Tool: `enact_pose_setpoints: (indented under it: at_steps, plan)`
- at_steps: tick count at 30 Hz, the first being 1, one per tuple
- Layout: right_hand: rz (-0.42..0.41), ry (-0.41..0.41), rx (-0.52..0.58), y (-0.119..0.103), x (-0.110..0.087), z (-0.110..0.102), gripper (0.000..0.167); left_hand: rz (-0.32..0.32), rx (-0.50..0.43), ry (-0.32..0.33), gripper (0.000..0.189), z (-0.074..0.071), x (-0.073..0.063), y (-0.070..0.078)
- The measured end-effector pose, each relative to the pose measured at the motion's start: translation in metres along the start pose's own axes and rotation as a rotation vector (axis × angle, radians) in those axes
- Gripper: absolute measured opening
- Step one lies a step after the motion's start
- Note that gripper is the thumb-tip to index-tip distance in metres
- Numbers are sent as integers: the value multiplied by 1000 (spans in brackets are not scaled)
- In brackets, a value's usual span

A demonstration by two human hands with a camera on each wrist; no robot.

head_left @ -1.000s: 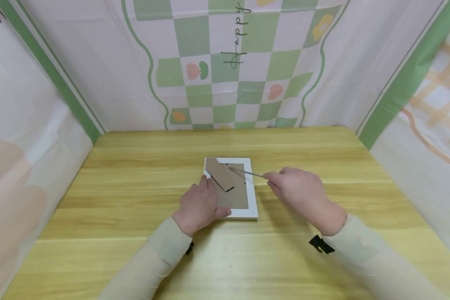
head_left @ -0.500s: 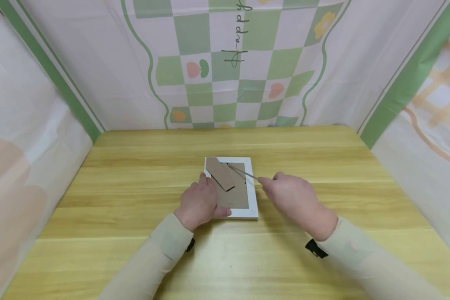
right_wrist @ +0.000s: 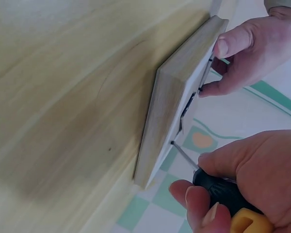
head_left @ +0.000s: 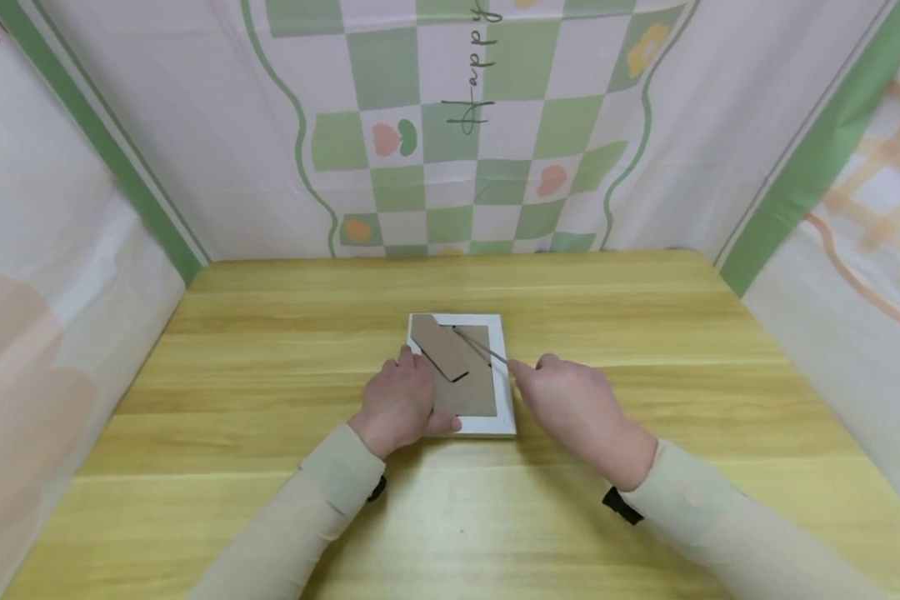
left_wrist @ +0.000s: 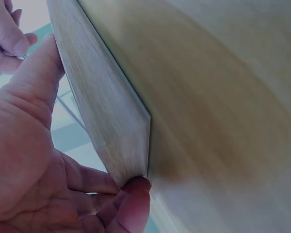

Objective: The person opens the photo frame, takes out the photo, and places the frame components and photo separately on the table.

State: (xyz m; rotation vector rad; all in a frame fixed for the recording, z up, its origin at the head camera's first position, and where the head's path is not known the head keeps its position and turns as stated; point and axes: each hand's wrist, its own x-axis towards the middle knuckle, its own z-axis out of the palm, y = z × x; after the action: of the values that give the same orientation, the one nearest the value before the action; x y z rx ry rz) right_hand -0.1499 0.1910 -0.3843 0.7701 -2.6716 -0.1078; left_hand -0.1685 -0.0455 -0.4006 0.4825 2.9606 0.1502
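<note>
A white picture frame (head_left: 504, 408) lies face down on the table. Its brown backing board (head_left: 474, 398) shows, with a brown stand leg (head_left: 440, 348) slanting across it. Small black tabs sit along the opening's edge. My left hand (head_left: 399, 398) grips the frame at its left side and near edge; in the left wrist view its fingers curl at a corner. My right hand (head_left: 570, 408) holds a screwdriver (right_wrist: 220, 191) with a black and yellow handle. The shaft's tip is at a tab on the far edge; whether it is under the tab cannot be seen.
The wood-grain table (head_left: 270, 333) spreads around the frame. Behind it hangs a green and white checkered cloth (head_left: 450, 183), and printed cloths also hang at both sides. A black strap (head_left: 622, 506) is on the right wrist.
My right hand has moved left and a little nearer to me, bringing the screwdriver's tip to the far-edge tab. The left hand and the frame have stayed in place.
</note>
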Motion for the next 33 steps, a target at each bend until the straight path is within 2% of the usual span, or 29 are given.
enact_pose_setpoints:
  at_steps: [6, 10, 12, 14, 19, 22, 28, 31, 33]
  plan:
    - [-5, 27, -5, 3, 1, 0, 19, -11, -4, -24, 116, 1, 0, 0]
    - [-15, 33, -48, 4, 5, -5, 20, -6, 3, -26, 116, 2, 2, -1]
    - [-2, -22, -60, 7, 11, -11, 22, -2, 11, -22, 116, 2, 2, -1]
    - [28, -113, -44, 12, 19, -19, 23, -1, 19, -20, 116, 1, 1, -1]
    - [92, -404, 110, 32, 46, -42, 28, -2, 35, -13, 116, 1, 2, -1]
    - [75, -515, 194, 46, 63, -52, 32, -8, 37, -18, 116, 0, 1, 0]
    - [25, -604, 298, 73, 88, -59, 31, -13, 57, -40, 118, -1, 1, 2]
    - [20, -599, 303, 78, 87, -56, 31, -11, 52, -36, 117, -2, 0, 2]
    - [27, -573, 263, 73, 80, -51, 33, -12, 41, -30, 116, -2, -1, 2]
